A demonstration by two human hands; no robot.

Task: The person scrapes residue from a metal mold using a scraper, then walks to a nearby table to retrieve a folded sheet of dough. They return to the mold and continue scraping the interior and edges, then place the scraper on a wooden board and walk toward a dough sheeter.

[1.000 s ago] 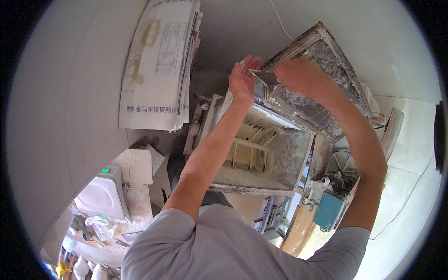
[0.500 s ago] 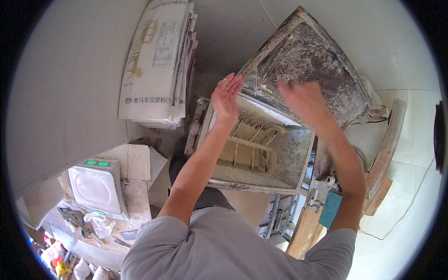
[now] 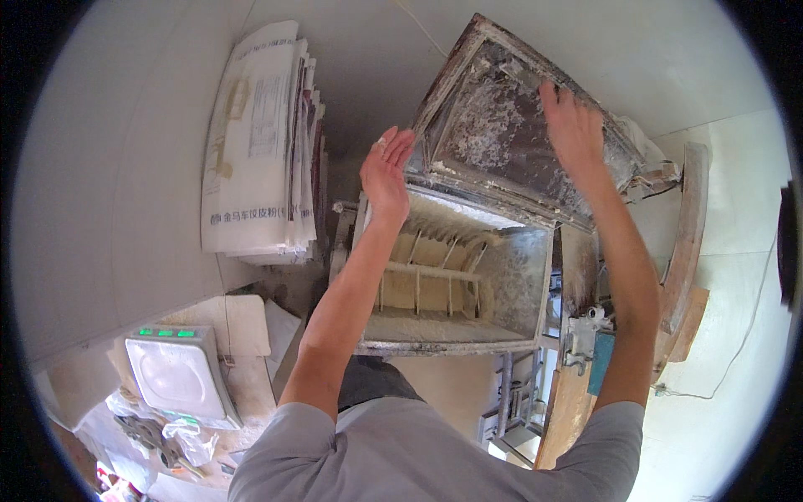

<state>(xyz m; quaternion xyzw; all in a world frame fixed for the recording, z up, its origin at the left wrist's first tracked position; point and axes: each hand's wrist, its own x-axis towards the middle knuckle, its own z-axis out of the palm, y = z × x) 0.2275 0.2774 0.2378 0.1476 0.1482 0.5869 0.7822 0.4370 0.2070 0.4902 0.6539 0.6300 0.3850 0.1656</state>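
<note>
The raised lid [image 3: 502, 151] of a dough mixer tilts back, its framed inner face dark and patchy with dried flour. My left hand [image 3: 387, 171] is at the lid's left edge, fingers stretched out and pressed near the frame. Over the upper right part of the lid's inside, my right hand [image 3: 575, 134] has bent fingers; a small greyish flat piece shows by its fingertips, too unclear to name. Below the lid, the mixer's trough [image 3: 514, 284] stands uncovered, with a pale shaft and thin bars [image 3: 431, 271] inside and flour on its walls.
At the left stands a stack of white printed flour sacks [image 3: 251, 142]. A white scale [image 3: 180, 372] with a green display sits lower left, near a clear plastic bag [image 3: 194, 439]. Right of the mixer are a metal clamp-like fitting [image 3: 583, 335], a curved wooden piece [image 3: 687, 234] and a cord.
My right hand has moved up and right across the lid's inside. The lid appears turned and lower left in the view; my left hand stays by its edge.
</note>
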